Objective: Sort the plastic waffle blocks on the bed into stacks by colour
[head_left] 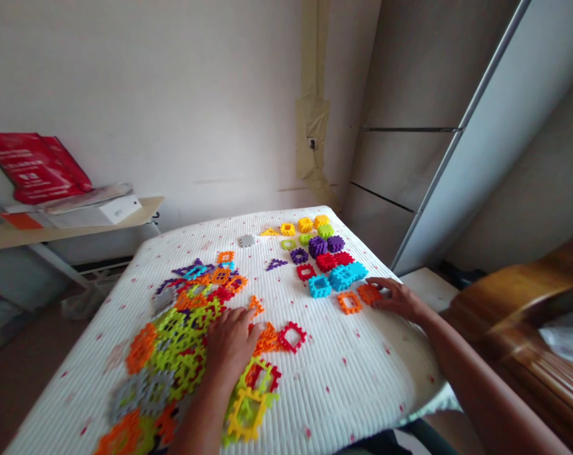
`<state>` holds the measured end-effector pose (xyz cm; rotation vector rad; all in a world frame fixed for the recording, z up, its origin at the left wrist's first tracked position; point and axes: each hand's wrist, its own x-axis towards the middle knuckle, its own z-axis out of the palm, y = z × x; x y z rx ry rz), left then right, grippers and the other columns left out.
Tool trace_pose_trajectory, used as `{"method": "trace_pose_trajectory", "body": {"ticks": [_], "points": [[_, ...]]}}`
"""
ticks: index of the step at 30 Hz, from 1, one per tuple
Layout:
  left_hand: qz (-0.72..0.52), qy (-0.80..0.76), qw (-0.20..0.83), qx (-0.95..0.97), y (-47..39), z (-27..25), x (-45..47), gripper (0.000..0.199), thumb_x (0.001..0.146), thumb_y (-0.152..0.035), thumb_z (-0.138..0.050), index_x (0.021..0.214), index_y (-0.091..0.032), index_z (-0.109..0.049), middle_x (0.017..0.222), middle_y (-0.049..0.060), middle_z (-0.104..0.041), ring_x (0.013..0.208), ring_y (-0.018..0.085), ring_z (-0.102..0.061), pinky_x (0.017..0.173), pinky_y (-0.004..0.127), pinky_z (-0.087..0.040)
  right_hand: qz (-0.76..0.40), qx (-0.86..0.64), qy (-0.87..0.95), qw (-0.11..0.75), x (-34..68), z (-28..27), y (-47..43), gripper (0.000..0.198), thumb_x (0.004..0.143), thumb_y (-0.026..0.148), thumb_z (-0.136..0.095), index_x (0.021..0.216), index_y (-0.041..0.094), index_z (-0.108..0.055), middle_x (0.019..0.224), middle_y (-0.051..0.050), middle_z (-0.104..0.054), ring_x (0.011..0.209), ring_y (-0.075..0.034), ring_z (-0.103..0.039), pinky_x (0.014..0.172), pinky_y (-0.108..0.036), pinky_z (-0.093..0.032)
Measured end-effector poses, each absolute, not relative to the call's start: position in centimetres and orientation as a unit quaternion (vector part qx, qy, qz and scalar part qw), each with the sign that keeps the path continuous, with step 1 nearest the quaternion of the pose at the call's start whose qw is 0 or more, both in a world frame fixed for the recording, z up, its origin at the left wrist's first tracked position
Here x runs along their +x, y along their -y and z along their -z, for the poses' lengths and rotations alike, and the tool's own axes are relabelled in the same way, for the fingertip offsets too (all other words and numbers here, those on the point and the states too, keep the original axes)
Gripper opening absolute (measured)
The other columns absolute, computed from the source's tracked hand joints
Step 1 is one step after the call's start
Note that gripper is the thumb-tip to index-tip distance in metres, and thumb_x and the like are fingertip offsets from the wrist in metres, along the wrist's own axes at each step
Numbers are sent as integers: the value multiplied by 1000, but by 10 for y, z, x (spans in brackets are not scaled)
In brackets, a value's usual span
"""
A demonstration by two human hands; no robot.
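My right hand (396,298) is at the table's right side, its fingertips and thumb closed on an orange square interlocking tile (369,293). Just left of it lies an orange tile with an open square centre (349,303). My left hand (232,338) rests on the right edge of a mixed pile of plastic interlocking tiles (182,341), palm down, thumb apart from the fingers. Beside that thumb are orange tiles (267,339), which touch a red open-centred tile (293,337). The fingertips of my left hand are partly hidden from view.
Sorted by colour, blue (345,276), red (333,260), purple (318,246), green (325,231) and yellow tiles (306,225) stand in rows behind my right hand. A grey tile (247,241) and a purple triangle (277,264) lie mid-table. A side shelf (148,212) is at left.
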<state>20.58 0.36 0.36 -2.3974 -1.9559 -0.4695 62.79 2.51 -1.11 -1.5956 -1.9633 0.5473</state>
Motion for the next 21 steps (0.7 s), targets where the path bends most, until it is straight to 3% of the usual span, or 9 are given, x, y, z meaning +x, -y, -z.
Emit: {"method": "trace_pose_trajectory", "body": {"ticks": [12, 17, 21], "points": [[139, 639, -4, -757, -5, -5, 207, 24, 80, -21, -50, 98, -23, -65, 100, 6, -68, 100, 23, -57, 86, 38, -39, -196, -589, 734, 276, 629, 12, -25, 51, 68, 38, -67, 117, 24, -62, 115, -7, -63, 98, -26, -61, 84, -38, -51], [126, 643, -2, -756, -5, -8, 209, 20, 79, -19, -51, 92, -22, -65, 94, 5, -68, 96, 22, -57, 85, 37, -38, -207, -590, 723, 293, 629, 15, -27, 57, 69, 41, -68, 121, 21, -56, 114, -10, -63, 89, -25, -63, 73, -36, -54], [127, 656, -12, -744, -5, -9, 210, 14, 77, -17, -54, 84, -22, -64, 90, 4, -67, 93, 21, -57, 81, 34, -39, -150, -598, 703, 355, 624, 9, -20, 45, 74, 48, -60, 110, 19, -60, 106, -11, -65, 79, -22, -64, 64, -33, -54]]}}
